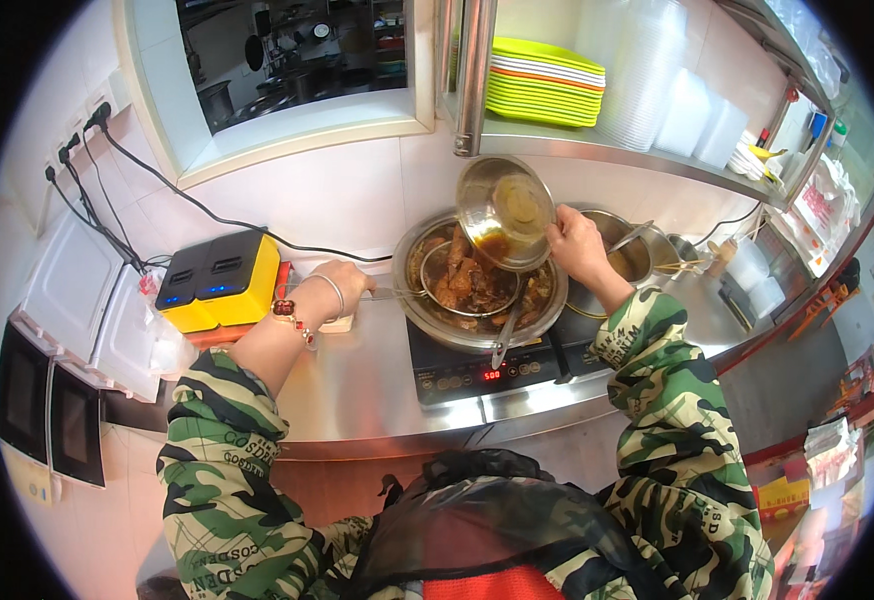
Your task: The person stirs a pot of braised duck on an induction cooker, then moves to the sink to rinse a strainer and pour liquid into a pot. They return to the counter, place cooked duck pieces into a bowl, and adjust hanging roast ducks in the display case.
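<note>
My left hand (pixel 339 289) grips the handle of a wire strainer (pixel 428 271), whose round basket lies over a wide metal pot (pixel 404 311) and holds pieces of brown braised meat (pixel 458 281). In my right hand (pixel 578 244) is the rim of a steel bowl (pixel 508 210), tipped steeply over the strainer, with brown liquid at its lower side. Dark broth and more food fill the pot around the basket. A metal ladle (pixel 508 334) rests against the pot's front rim, its handle end over the induction cooker (pixel 448 379).
Right of the pot stands a second metal pot (pixel 620 225) with a utensil in it. Yellow-and-black boxes (pixel 238 281) sit on the steel counter (pixel 347 405) at left. Overhead, a steel shelf (pixel 557 142) bears green trays (pixel 545 86) and plastic containers (pixel 643 82). Cables (pixel 204 214) run along the wall.
</note>
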Available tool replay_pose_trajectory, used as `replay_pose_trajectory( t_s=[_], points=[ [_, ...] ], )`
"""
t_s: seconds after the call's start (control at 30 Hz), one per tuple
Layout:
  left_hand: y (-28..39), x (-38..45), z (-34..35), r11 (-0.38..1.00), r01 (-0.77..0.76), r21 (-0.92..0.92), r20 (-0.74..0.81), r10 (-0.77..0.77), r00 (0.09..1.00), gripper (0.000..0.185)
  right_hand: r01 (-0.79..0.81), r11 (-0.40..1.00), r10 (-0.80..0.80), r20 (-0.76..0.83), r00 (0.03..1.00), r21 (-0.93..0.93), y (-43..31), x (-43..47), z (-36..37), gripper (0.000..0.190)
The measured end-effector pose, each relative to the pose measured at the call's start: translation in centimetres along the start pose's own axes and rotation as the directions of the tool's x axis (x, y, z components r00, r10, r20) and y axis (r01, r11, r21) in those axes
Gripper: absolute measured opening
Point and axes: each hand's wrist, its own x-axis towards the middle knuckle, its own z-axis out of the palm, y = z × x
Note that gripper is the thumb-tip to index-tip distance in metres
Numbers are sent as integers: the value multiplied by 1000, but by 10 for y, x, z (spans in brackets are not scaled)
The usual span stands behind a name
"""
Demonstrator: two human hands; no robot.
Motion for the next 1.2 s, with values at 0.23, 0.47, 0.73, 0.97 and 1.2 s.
replay_pose_trajectory(
  t_s=[0.23, 0.47, 0.73, 0.97, 1.2],
  points=[
    [-8, 10, 22, 995, -89, 47, -65, 92, 994, 29, 345, 931, -355, -81, 931, -120, -15, -21, -1, 13],
    [-7, -5, 33, 1000, -30, 8, -57, 31, 998, 27, 400, 907, -414, -106, 904, -129, -11, -34, -7, 12],
    [31, -34, 16, 990, -79, -117, -359, 32, 933, 67, 290, 951, -307, -259, 916, -104, 17, -43, -13, 19],
    [95, -71, 24, 787, -320, -528, -504, 12, 864, 47, -512, 274, 559, 299, 774, 814, 58, -65, -21, 12],
    [148, -117, 94, -154, -131, -979, -81, -295, 952, 34, -483, -200, 482, 515, 709, 852, 25, -104, -23, 11]
  ],
)
